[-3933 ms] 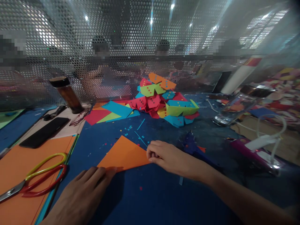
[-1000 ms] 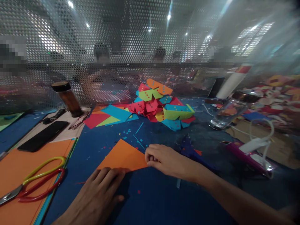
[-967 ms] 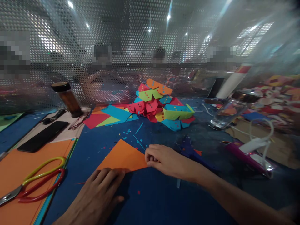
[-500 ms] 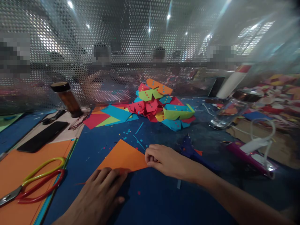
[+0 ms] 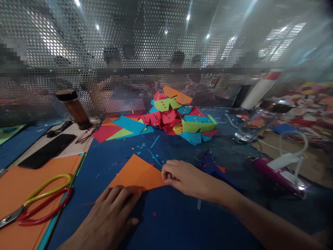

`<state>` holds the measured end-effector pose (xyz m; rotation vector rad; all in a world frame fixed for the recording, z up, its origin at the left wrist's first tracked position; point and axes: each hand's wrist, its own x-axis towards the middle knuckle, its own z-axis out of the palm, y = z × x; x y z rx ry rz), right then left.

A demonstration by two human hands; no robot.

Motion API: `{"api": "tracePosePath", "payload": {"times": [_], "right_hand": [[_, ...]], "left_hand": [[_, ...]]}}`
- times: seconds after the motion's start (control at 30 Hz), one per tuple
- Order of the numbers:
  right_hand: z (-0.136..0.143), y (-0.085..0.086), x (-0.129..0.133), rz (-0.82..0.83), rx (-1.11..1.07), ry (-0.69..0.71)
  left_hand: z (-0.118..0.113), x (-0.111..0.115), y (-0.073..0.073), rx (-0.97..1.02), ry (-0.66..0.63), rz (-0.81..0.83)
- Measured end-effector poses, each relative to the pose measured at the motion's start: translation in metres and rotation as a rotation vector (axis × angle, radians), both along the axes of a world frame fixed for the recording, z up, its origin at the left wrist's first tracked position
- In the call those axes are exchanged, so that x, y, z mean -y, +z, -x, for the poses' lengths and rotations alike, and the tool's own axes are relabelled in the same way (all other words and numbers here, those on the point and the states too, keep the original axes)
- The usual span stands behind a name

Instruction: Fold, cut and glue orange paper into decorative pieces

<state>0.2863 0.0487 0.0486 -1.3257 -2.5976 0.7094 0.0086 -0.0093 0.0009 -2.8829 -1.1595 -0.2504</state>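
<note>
An orange sheet of paper (image 5: 137, 173) lies on the blue tabletop in front of me, its far corner pointing away. My left hand (image 5: 114, 205) rests palm down on its near left edge, fingers laid out on the paper and thumb apart. At the right corner, my right hand (image 5: 180, 177) has its fingers curled in, with thumb and forefinger closed on the paper. Behind the right forearm lies a dark blue tool (image 5: 209, 163), partly hidden. Small blue and red paper bits are scattered beyond the sheet.
Folded, dotted colour paper pieces (image 5: 169, 118) are heaped at the back, beside loose sheets (image 5: 130, 125). Scissors (image 5: 44, 201) lie on an orange stack at left, near a phone (image 5: 47, 151) and brown bottle (image 5: 75, 109). A clear bottle (image 5: 249, 125) and purple device (image 5: 278, 173) are at right.
Nearly nothing differs. Both hands keep their places on the orange paper, and the view has shifted very slightly.
</note>
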Motion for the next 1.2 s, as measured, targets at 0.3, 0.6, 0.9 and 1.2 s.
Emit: {"api": "tracePosePath", "payload": {"times": [0.3, 0.6, 0.9, 1.2], "right_hand": [[0.001, 0.002, 0.000, 0.014, 0.002, -0.003], [-0.002, 0.000, 0.000, 0.031, -0.038, -0.011], [-0.005, 0.000, -0.002, 0.061, -0.055, 0.001], [-0.009, 0.002, -0.003, 0.077, -0.068, 0.040]], "left_hand": [[0.001, 0.001, 0.001, 0.018, -0.015, -0.059], [0.001, 0.000, 0.002, 0.014, -0.008, -0.029], [0.000, -0.001, 0.000, 0.031, -0.023, -0.041], [0.001, 0.001, 0.000, 0.001, 0.007, 0.008]]}}
